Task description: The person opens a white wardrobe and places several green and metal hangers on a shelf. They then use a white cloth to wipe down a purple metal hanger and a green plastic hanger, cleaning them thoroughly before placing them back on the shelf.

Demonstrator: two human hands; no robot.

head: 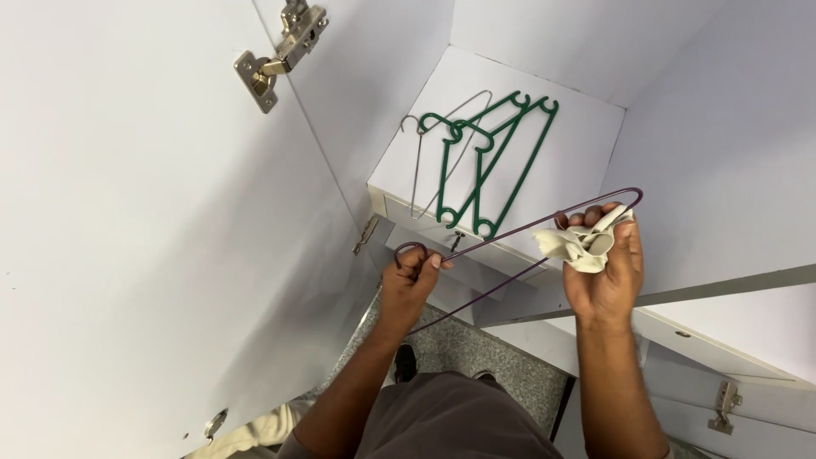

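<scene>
The left hand (410,280) pinches the purple wire hanger (518,234) by its hook while the right hand (605,268), at three o'clock, clamps a beige cloth (582,246) around its far corner (apparently steadying it for rubbing), green hangers (489,161) shelved at twelve o'clock.

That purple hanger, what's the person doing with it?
A person is holding a thin purple wire hanger in both hands in front of an open white cupboard. The left hand grips its hook end, and the right hand presses a crumpled cream cloth around the far corner. On the white shelf behind lie two green plastic hangers and a silver wire hanger.
</scene>
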